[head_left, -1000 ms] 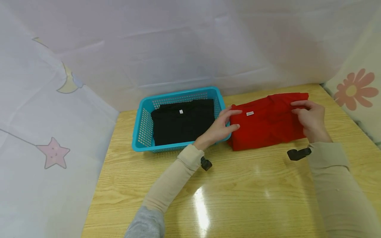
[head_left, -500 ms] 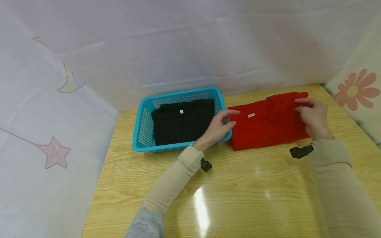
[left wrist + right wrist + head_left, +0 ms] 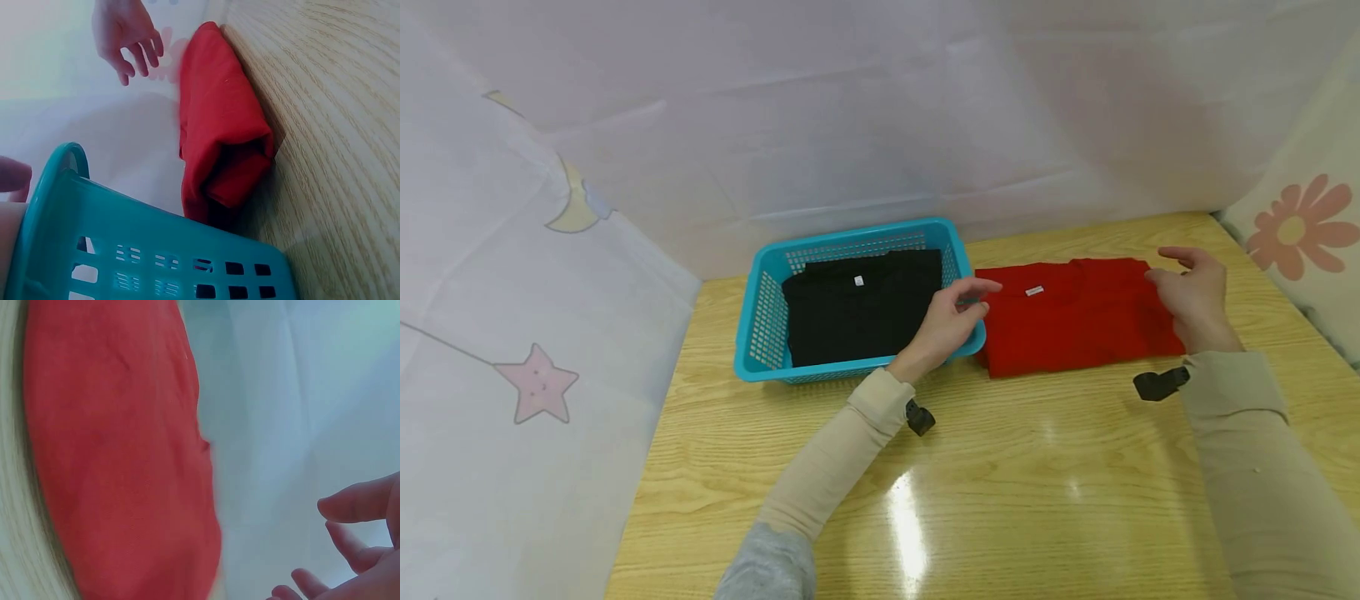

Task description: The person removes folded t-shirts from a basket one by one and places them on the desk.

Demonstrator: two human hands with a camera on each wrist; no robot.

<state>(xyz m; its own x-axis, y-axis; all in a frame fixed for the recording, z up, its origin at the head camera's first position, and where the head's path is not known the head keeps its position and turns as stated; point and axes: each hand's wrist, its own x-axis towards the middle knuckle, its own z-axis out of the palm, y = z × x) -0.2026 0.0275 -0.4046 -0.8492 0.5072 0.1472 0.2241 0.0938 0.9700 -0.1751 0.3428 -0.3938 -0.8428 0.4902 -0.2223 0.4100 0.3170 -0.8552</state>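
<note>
A folded red garment with a small white label lies flat on the wooden table, right of the blue basket. Above the basket's right rim hovers my left hand, fingers loosely bent and nothing held; its fingertips are near the garment's left edge. My right hand is over the garment's right end. In the right wrist view, its fingers are spread apart and off the red cloth. The left wrist view shows the garment's layered, folded end beside the basket, and the right hand raised above the far end.
The blue plastic basket holds a folded black garment with a white label. A pale cloth backdrop rises behind the table and along both sides.
The garment's far right corner has dropped and lies flatter, released by my right hand, which moved slightly right. My left hand has drawn back a little left, off the garment's edge.
</note>
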